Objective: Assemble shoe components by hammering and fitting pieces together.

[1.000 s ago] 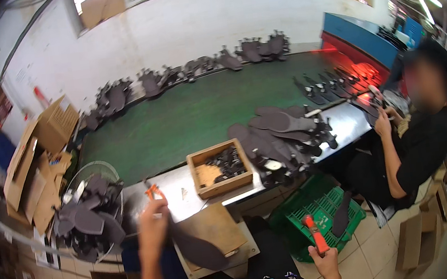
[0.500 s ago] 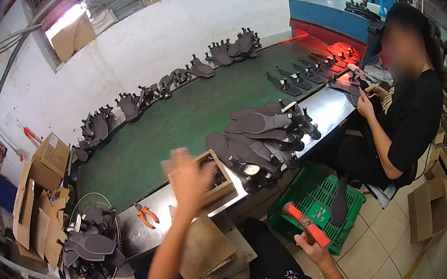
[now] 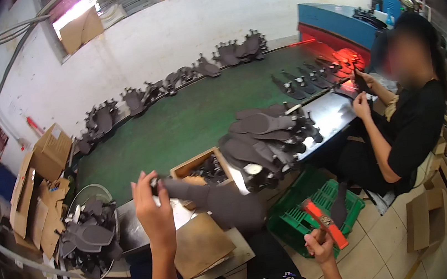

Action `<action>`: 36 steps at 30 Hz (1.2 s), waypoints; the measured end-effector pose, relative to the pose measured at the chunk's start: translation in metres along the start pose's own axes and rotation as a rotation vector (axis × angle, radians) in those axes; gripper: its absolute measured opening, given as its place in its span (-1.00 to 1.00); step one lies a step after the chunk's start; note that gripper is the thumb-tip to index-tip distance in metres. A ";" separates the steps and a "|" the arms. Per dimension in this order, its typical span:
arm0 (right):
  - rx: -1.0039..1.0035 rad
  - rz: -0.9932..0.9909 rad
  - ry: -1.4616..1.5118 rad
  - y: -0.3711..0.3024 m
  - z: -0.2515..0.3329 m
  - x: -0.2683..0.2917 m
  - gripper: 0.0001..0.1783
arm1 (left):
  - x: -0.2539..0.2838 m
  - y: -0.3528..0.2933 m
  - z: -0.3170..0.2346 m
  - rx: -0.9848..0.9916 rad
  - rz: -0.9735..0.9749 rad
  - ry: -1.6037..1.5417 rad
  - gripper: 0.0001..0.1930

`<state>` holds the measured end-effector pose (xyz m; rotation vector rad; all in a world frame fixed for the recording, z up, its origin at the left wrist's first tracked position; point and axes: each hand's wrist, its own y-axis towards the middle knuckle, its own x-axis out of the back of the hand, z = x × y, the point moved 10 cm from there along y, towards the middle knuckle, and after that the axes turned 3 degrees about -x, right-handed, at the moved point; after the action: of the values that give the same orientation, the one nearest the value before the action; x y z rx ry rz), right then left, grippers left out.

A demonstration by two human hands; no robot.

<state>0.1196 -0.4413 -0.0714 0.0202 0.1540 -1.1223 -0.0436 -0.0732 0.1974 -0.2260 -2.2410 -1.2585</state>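
My left hand (image 3: 154, 212) is closed on the narrow end of a dark grey shoe sole (image 3: 234, 205), where a small dark fitting shows by the fingertips. The sole slants down to the right, its broad end blurred. Below it lies a worn brown board (image 3: 200, 248) on a pale plate. In my right hand (image 3: 320, 247) is a hammer (image 3: 325, 222) with a red-orange head, over the green crate; the fingers wrap its handle, mostly hidden. Just beyond the sole, a wooden box (image 3: 219, 159) holds small dark parts. A pile of grey soles (image 3: 251, 141) with black fittings sits beside it.
A green-topped bench (image 3: 177, 128) has rows of soles along its far side. At left stand a wire basket (image 3: 114, 214) of soles and cardboard boxes (image 3: 49, 152). A green crate (image 3: 288, 215) is on the floor. At right, a co-worker (image 3: 415, 110) handles a sole near a red-lit blue machine (image 3: 331, 20).
My left hand has moved left from over the wooden box and now holds a sole. The hammer in my right hand has shifted slightly right and stays gripped. The co-worker's hands have moved.
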 end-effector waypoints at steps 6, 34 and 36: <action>-0.079 0.126 0.183 0.012 0.004 -0.046 -0.72 | -0.050 -0.137 0.103 0.295 0.445 -0.283 -0.66; 0.175 0.399 0.089 0.032 0.134 -0.167 -0.76 | 0.016 -0.059 -0.082 -0.507 0.219 -0.270 -0.73; 0.246 0.584 0.035 0.017 0.156 -0.199 -0.71 | 0.046 -0.076 -0.098 -0.563 0.229 -0.234 -0.69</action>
<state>0.0679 -0.2708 0.1081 0.2870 0.0347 -0.5517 -0.0740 -0.2015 0.2065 -0.8524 -1.9146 -1.7762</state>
